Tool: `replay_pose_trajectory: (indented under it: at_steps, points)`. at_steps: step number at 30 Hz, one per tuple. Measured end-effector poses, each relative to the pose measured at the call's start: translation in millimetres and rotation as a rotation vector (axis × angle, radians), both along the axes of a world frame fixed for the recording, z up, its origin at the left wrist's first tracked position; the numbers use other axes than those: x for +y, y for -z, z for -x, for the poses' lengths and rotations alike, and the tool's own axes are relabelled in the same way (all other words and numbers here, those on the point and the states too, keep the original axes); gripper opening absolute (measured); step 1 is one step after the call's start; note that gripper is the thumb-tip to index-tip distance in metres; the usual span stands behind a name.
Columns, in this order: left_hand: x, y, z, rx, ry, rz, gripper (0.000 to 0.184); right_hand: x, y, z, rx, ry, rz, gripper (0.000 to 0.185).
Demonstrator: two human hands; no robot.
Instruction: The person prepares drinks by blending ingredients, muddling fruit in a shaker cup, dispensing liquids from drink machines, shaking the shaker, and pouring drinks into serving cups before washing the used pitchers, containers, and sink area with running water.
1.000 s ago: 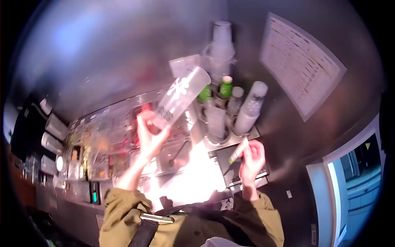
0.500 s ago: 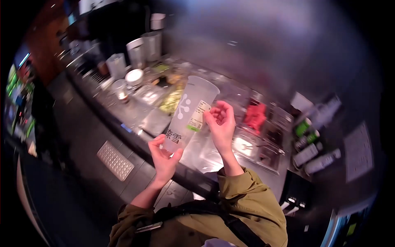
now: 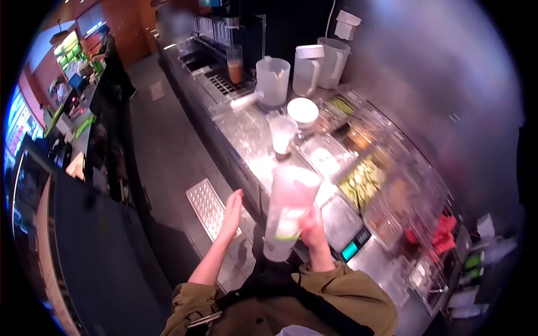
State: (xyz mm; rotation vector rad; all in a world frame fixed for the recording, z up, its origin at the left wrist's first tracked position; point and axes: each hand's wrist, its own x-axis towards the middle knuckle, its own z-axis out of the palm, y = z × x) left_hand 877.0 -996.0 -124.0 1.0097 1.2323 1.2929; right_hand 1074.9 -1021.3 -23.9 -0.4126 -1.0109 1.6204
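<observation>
I see one tall frosted translucent plastic cup in the air, at the front edge of the stainless-steel counter, slightly tilted, mouth up. White paper label with green lower band on its side. Right hand has the cup, fingers bent against its side by the label; blur hides exact finger spots. Left hand I read as flat, fingers nearly straight, holding nothing, apart from the cup, out past the front edge. Near the cup, a flat-topped scale with lit teal display; toward the back edge, a clear bin of pale-green cut pieces. Toward the far end, three translucent plastic pitchers.
</observation>
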Motion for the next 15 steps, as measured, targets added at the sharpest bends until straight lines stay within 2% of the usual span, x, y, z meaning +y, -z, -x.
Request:
replay_pose_trajectory:
  at_steps: [1,2,3,4,5,7,8,9,13,15]
  points:
    - [41.8,-2.6,20.8,0.228,-0.092,0.013,0.05,26.0,6.5,20.1,-0.076,0.153,-0.078,0.078]
    - [85.0,4.3,36.4,0.43,-0.178,-0.2,0.041,48.4,6.7,34.6,-0.075,0.082,-0.028,0.081]
    - [119.3,-12.2,44.7,0.558,-0.078,-0.264,0.045,62.8,2.9,48.1,-0.07,0.023,0.054,0.083]
    - [160.5,-9.0,49.4,0.549,0.01,-0.248,0.047,76.1,-0.2,56.3,-0.073,-0.029,0.129,0.086]
    - [191.2,-8.6,43.9,0.58,0.113,-0.316,0.056,90.8,6.5,59.6,-0.285,0.084,-0.054,0.083]
    - [225.3,-0.3,11.8,0.359,0.358,-0.245,0.069,122.3,0.5,57.1,-0.667,0.329,-0.391,0.073]
    - [236.3,5.7,-7.9,0.279,0.454,-0.207,0.074,126.0,12.6,55.3,-0.411,0.283,0.021,0.068]
    - [241.2,13.7,-29.8,0.269,0.499,-0.202,0.076,135.1,13.5,57.0,-0.33,0.34,0.124,0.068]
    - [278.3,37.7,-53.4,0.298,0.509,-0.191,0.082,165.4,-9.4,72.4,-0.367,0.723,-0.011,0.069]
    - [304.1,-35.4,-19.7,0.329,0.67,-0.154,0.088,194.0,-17.3,90.4,-0.395,0.837,-0.086,0.069]
